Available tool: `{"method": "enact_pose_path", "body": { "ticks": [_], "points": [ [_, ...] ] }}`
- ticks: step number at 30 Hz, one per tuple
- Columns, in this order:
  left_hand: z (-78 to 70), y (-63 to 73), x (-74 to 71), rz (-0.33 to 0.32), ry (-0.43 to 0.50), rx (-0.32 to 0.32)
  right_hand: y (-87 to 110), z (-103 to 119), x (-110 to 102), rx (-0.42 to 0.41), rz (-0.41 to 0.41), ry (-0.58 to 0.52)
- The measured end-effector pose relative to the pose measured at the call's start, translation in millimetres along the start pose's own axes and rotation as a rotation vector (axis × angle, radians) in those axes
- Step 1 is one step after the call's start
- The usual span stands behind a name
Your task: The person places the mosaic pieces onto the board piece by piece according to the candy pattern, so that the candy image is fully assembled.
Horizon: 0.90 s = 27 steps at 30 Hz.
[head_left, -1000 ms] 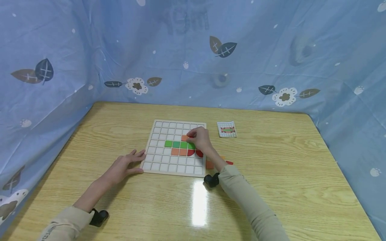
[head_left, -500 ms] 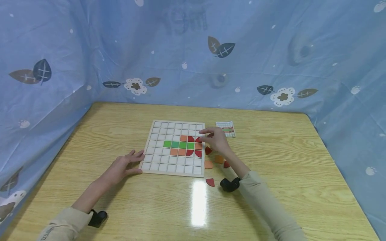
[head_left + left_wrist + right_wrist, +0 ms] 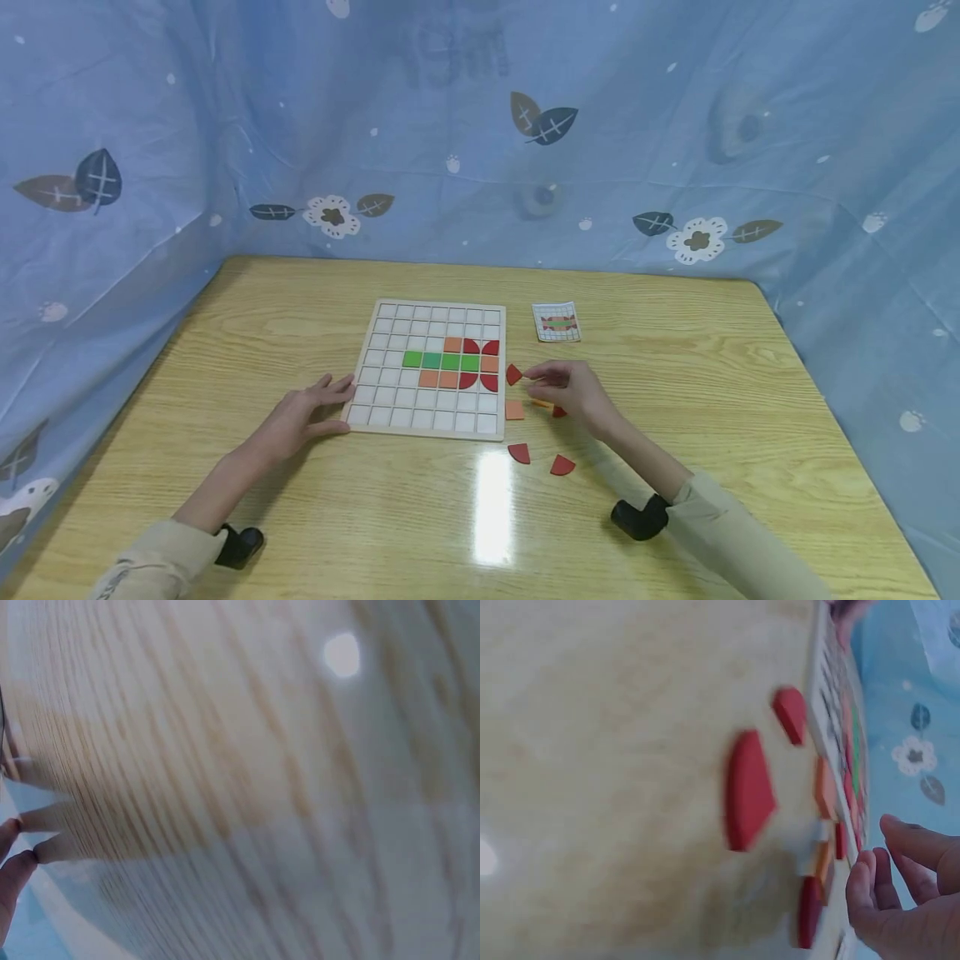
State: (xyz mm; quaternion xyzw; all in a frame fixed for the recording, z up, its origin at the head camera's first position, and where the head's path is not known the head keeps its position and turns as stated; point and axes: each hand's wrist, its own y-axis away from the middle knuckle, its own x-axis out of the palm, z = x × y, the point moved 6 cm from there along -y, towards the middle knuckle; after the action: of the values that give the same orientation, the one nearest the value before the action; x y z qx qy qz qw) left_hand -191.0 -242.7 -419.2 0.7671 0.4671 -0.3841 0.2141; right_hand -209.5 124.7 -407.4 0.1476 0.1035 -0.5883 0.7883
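Observation:
A square wooden grid board [image 3: 380,397] lies on the table. Green square tiles [image 3: 450,362] form a row across its cells, with orange squares [image 3: 447,379] and red quarter-circle tiles [image 3: 491,347] above and below at the right. My left hand [image 3: 292,423] rests its fingertips and thumb at the board's left edge. To the right of the board, my right hand [image 3: 576,395] is over loose tiles, its fingertips close to a red quarter-circle [image 3: 513,375]. In the right wrist view, thumb and fingers of the right hand [image 3: 911,892] are bent and apart, with nothing between them.
Loose pieces lie right of the board: an orange square [image 3: 514,410], a partly covered orange tile [image 3: 542,403] and several red quarter-circles [image 3: 562,465]. Behind them is a small printed card [image 3: 557,322] with a coloured grid pattern. Blue patterned cloth [image 3: 450,150] surrounds the table.
My right hand has left the board's red tiles and moved right and nearer, over the loose pieces. The upper-right red tiles and the loose ones now show. My left hand stays put.

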Motion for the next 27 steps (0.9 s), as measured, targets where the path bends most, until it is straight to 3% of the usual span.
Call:
{"method": "enact_pose_path", "body": {
  "ticks": [4, 11, 17, 27],
  "points": [
    [0.9, -0.1, 0.7, 0.005, 0.007, -0.005, 12.4, -2, 8, -0.019, 0.025, 0.016],
    [1.1, -0.4, 0.9, 0.002, 0.006, 0.0, 25.0, -2, 26, -0.17, 0.002, 0.239],
    [-0.4, -0.2, 0.9, 0.001, 0.007, 0.006, 24.9, -1, 34, -0.274, -0.033, 0.347],
    [0.0, 0.8, -0.1, 0.002, 0.014, 0.002, 19.8, -1, 29, -0.246, -0.03, 0.357]
  ]
}}
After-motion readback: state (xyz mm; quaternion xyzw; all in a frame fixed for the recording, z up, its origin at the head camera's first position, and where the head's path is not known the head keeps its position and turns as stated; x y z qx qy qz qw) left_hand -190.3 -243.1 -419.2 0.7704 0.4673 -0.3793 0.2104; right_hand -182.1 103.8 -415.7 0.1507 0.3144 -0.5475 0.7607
